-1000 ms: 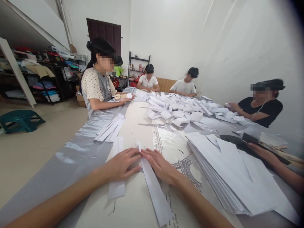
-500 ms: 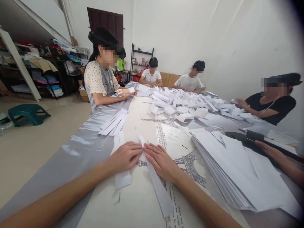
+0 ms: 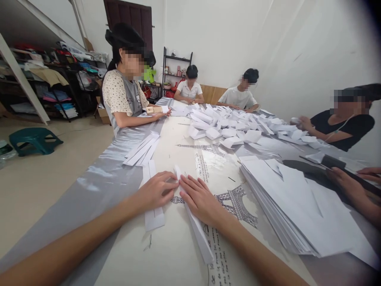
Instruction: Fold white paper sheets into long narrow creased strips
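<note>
A long white paper strip [image 3: 199, 234], folded lengthwise, lies slanting on the table in front of me. My right hand [image 3: 201, 197] rests flat over its upper middle, with the fingers stretched out and pressing it down. My left hand [image 3: 157, 190] is curled at the strip's left edge, thumb and fingertips closed against it. Beneath my left hand lies another white strip [image 3: 154, 220], partly covered by the hand. Beyond it, several loose paper strips [image 3: 143, 150] are fanned out near the table's left edge.
A thick stack of white paper [image 3: 297, 210] stands at the right. Folded paper pieces [image 3: 229, 129] are heaped farther back. Co-workers sit around the table; one holds a wooden block [image 3: 156, 110], and another's hand [image 3: 348, 186] is beyond the stack. A green stool [image 3: 35, 140] stands on the floor.
The lower part of the strip looks narrower, its fold lying flatter. My left fingers have loosened slightly at the edge. At the far right, a co-worker's hands have moved.
</note>
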`<state>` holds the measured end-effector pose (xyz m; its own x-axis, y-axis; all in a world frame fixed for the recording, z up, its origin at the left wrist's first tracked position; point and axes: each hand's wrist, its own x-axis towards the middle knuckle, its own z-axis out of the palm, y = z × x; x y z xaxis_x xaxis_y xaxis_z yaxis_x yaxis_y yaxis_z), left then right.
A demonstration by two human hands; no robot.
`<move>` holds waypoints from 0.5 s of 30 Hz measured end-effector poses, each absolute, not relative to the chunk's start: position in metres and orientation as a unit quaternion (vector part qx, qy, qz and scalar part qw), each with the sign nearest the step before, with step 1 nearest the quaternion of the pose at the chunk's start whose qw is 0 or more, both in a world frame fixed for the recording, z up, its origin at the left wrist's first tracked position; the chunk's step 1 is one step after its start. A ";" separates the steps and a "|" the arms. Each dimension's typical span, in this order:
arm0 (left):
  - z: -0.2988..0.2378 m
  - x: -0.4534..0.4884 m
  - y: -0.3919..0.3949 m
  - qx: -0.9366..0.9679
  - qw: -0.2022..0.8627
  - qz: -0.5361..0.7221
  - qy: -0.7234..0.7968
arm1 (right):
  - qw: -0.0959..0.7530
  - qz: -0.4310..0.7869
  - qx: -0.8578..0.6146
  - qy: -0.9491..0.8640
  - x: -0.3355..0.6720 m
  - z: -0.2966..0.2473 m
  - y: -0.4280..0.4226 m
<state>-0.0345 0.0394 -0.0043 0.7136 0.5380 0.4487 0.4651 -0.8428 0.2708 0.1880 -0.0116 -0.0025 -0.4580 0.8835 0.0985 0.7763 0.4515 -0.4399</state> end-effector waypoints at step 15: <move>-0.013 -0.034 0.042 0.932 0.046 0.210 0.292 | 0.170 0.173 -0.485 -0.840 0.187 -0.004 -0.012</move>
<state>-0.0340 0.0421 -0.0127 0.7409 0.5643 0.3642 0.5254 -0.8247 0.2091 0.1866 -0.0116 -0.0041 -0.4723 0.8736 0.1174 0.7557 0.4699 -0.4562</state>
